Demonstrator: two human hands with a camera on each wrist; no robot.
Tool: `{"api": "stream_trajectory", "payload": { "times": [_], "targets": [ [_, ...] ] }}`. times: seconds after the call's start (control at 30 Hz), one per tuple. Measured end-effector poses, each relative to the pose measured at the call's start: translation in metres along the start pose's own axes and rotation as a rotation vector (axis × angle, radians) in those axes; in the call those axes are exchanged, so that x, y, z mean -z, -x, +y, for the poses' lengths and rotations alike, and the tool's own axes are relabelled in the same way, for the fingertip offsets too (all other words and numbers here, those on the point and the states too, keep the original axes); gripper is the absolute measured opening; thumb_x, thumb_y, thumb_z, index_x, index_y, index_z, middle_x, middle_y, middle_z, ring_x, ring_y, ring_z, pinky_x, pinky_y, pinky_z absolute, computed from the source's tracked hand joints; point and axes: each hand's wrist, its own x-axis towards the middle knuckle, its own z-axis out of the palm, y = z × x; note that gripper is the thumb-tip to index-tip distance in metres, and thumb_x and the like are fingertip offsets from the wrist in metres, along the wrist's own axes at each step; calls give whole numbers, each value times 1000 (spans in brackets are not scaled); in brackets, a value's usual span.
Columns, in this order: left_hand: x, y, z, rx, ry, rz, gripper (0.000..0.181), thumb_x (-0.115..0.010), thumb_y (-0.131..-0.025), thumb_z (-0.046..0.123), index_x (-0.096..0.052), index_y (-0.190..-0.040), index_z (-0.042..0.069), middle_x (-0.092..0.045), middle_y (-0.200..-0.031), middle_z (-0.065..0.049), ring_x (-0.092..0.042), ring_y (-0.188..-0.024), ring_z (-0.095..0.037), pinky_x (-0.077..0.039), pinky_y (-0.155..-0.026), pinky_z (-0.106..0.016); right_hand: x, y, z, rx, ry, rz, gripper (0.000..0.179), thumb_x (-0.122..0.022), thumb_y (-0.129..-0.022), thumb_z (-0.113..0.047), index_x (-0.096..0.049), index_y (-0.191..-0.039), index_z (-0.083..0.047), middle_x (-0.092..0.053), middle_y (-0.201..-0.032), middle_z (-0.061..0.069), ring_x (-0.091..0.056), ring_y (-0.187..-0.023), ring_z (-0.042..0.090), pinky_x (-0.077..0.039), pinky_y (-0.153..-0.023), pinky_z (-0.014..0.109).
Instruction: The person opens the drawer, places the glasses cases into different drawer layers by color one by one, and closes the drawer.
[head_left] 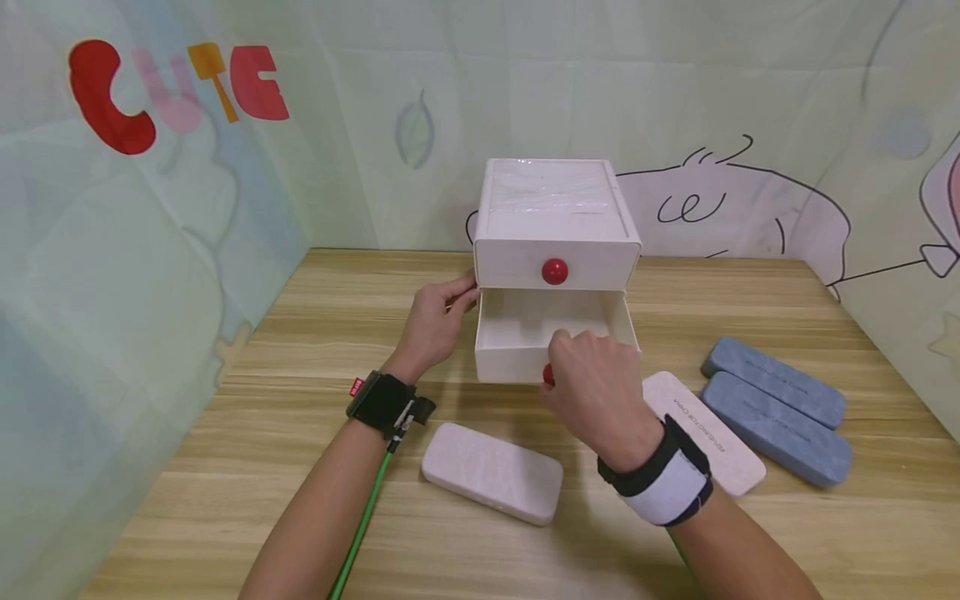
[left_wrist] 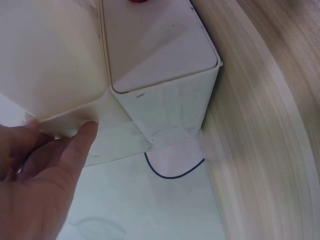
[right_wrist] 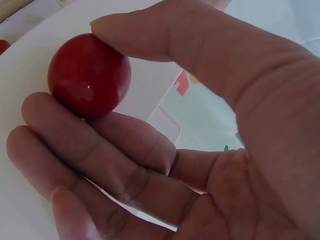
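A white two-drawer box stands at the back of the table. Its upper drawer is closed, with a red knob on the front. The lower drawer is pulled out, its inside walls showing. My right hand pinches the lower drawer's round red knob between thumb and fingers. My left hand is at the box's left side; in the left wrist view its fingertips press on the white side wall near the front edge.
A pale pink oblong case lies in front of the box. To the right are another pale pink case with print on it and two blue cases side by side. A printed cloth backdrop rises behind the wooden table.
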Motion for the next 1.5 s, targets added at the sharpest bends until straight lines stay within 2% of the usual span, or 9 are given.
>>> {"api": "stream_trajectory", "payload": {
  "times": [0.8, 1.5],
  "targets": [
    [1, 2, 3, 9, -27, -1, 38, -55, -105, 12, -57, -143, 6, -57, -147, -10, -63, -128, -21, -54, -104, -34, 3, 4, -2, 12, 17, -31, 21, -77, -81, -15, -60, -74, -4, -51, -56, 4, -49, -48, 20, -34, -39, 30],
    [0, 2, 1, -18, -35, 9, 37, -56, -105, 10, -58, -142, 7, -57, -146, -9, -64, -126, -20, -55, -102, -36, 8, 8, -6, 21, 44, -65, 23, -80, -81, -17, -63, -77, -3, -51, -56, 3, -49, -48, 19, -35, -40, 29]
  ]
}}
